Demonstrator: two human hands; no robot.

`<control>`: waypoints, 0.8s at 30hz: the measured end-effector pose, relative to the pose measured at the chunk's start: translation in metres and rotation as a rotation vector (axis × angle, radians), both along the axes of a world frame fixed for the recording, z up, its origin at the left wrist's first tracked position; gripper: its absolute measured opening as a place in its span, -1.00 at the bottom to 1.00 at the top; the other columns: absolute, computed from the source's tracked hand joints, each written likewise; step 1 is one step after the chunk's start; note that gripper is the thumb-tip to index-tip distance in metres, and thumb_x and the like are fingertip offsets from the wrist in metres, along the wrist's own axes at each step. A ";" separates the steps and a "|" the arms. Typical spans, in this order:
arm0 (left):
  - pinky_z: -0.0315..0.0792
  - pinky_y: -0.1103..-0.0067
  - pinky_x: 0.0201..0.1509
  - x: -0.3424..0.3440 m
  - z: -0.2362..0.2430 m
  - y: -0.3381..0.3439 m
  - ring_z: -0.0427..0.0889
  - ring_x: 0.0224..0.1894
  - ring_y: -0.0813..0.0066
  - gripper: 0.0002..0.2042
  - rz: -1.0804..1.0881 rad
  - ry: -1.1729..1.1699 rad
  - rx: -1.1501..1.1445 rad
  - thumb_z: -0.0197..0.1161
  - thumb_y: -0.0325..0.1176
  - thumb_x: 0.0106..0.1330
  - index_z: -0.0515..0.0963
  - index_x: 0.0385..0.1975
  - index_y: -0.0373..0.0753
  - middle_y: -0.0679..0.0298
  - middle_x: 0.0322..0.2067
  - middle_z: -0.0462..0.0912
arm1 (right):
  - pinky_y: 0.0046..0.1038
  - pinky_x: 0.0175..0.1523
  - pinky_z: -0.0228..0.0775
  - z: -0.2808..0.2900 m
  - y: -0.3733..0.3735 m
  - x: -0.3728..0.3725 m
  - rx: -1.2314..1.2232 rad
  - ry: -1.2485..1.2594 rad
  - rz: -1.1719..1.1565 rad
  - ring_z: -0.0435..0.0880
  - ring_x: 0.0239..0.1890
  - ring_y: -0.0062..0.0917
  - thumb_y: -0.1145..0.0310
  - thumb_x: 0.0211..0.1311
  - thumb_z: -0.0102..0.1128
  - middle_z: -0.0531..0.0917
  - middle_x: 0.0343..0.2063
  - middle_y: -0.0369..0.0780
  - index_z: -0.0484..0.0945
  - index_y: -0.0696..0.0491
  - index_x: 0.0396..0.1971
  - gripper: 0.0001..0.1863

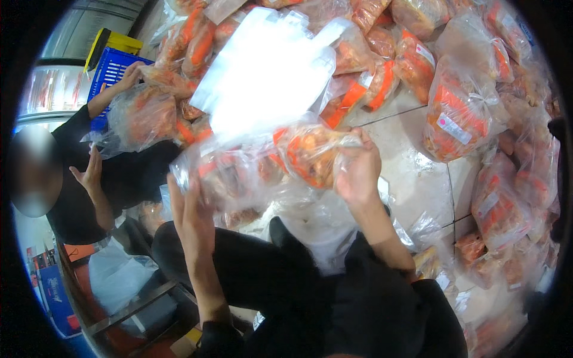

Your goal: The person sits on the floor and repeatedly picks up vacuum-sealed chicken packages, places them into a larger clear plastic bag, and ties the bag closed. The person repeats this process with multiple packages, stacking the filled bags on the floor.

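- Both hands are closed on one clear plastic bag of orange-red food (280, 158), held up over my lap: my right hand (357, 170) pinches its upper right corner, my left hand (192, 210) grips the lower left end.
- Judging by how it sags between my hands, the bag is soft and fairly heavy; the contents look lumpy and loose inside.
- Thin film like that is probably slick and could tear, so I would rather cradle it from below, or gather it at the neck, than hang it from one corner.
- Just above it a large white plastic bag (262, 71) lies over the heap.
- Around me, many more filled bags (459, 113) are piled on the pale tiled floor (412, 173).
- At my left a co-worker in black holds another bag (140, 116), one hand (128, 74) on its top, the other hand (89, 173) open below it.
- Behind that hand stands a blue crate (110, 71).
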State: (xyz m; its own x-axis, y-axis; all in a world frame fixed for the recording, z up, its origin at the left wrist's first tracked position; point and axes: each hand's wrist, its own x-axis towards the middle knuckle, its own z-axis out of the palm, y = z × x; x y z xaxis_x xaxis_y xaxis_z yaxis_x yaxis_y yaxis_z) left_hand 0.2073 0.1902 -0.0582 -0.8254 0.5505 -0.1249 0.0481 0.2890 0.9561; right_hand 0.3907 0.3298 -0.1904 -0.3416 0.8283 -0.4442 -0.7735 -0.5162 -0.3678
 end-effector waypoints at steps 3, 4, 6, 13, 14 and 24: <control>0.35 0.65 -0.17 -0.002 0.004 0.041 0.41 -0.27 0.61 -0.52 -0.176 0.063 0.038 0.02 -0.33 0.50 0.12 0.36 -0.22 0.32 -0.19 0.46 | -0.36 0.15 0.45 0.001 -0.016 -0.004 0.087 0.097 0.029 0.61 -0.09 -0.35 0.77 -0.02 -0.12 0.58 -0.23 -0.12 0.42 0.14 -0.31 -0.72; 0.36 0.64 -0.14 0.001 0.008 0.051 0.43 -0.25 0.61 -0.52 -0.319 0.126 -0.039 0.02 -0.34 0.50 0.11 0.36 -0.21 0.29 -0.14 0.46 | -0.37 0.15 0.44 0.002 -0.020 -0.006 0.058 0.115 0.056 0.61 -0.09 -0.36 0.77 -0.02 -0.12 0.59 -0.22 -0.12 0.43 0.15 -0.29 -0.71; 0.38 0.63 -0.09 0.013 0.012 0.067 0.46 -0.21 0.59 -0.52 -0.545 0.170 -0.138 0.02 -0.36 0.50 0.10 0.37 -0.19 0.24 -0.07 0.46 | -0.37 0.16 0.43 0.002 -0.025 -0.011 0.056 0.202 0.087 0.61 -0.09 -0.38 0.77 -0.03 -0.12 0.59 -0.21 -0.14 0.44 0.18 -0.27 -0.69; 0.39 0.62 -0.02 0.066 -0.032 0.024 0.48 -0.07 0.56 -0.50 -0.731 0.307 -0.221 0.05 -0.55 0.44 0.10 0.33 -0.25 0.15 -0.01 0.45 | -0.33 0.20 0.40 -0.005 -0.015 -0.010 -0.058 0.321 0.080 0.59 -0.01 -0.34 0.72 0.01 -0.08 0.61 -0.14 -0.14 0.46 0.17 -0.08 -0.59; 0.39 0.62 -0.01 0.077 -0.045 0.012 0.47 -0.05 0.56 -0.52 -0.602 0.150 -0.151 0.06 -0.57 0.43 0.10 0.30 -0.27 0.17 -0.01 0.44 | -0.32 0.22 0.39 -0.006 -0.010 -0.008 -0.069 0.288 0.077 0.59 0.00 -0.33 0.71 0.01 -0.08 0.60 -0.14 -0.13 0.46 0.17 -0.06 -0.58; 0.26 0.57 -0.49 0.096 -0.068 -0.054 0.26 -0.60 0.59 -0.80 -0.018 -0.971 -0.260 0.04 -0.18 0.48 0.38 -0.36 -0.12 0.45 -0.62 0.24 | -0.29 0.26 0.37 -0.015 0.010 0.008 0.015 0.321 -0.019 0.56 0.01 -0.31 0.71 -0.01 -0.07 0.56 -0.10 -0.11 0.37 0.14 -0.06 -0.57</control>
State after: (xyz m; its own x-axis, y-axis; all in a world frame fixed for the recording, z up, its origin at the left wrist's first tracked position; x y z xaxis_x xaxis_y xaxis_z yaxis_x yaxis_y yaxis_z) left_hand 0.3037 0.1358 -0.1264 -0.2941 0.4220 -0.8576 -0.7122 0.5016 0.4911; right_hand 0.3991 0.3396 -0.2050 -0.4469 0.8413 -0.3040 -0.8606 -0.4971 -0.1105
